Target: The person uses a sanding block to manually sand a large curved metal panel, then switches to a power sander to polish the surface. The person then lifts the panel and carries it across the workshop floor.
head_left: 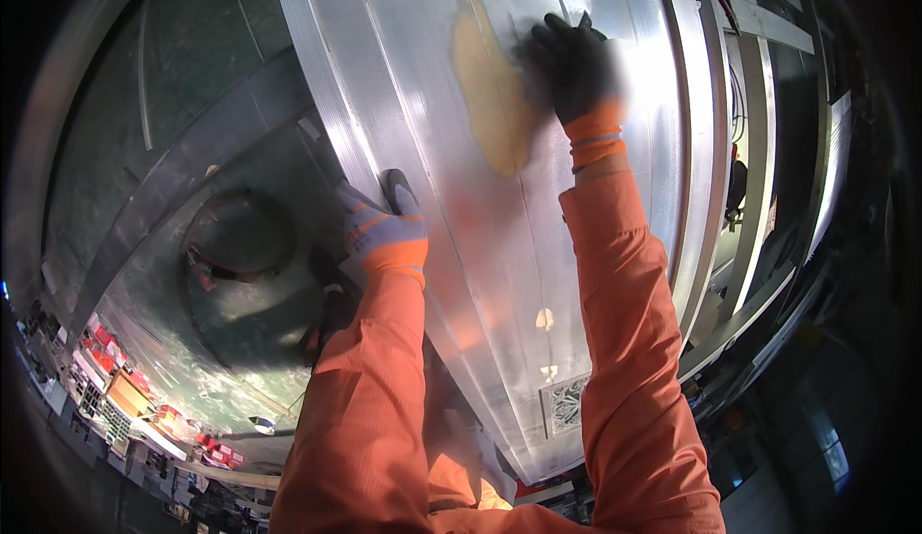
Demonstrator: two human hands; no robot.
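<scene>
Silver panel [538, 246]: directly ahead | left hand [384, 219]: grasping its left edge | right hand [580, 68]: blurred beside yellowish patch [485, 92], grip indeterminable | right sleeve [629, 313]: partly obscuring panel | metal frame [773, 27]: rightward

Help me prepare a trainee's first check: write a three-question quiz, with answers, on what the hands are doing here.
1. Multiple choice: the left hand is at which part of the metal panel?
a) its right edge
b) its long left edge
c) its bottom end

2. True or false: in the picture, the yellow patch lies mostly to the left of the right hand.

3. Fill in: both glove cuffs are coloured ____.

Key: 1 b; 2 true; 3 orange.
</scene>
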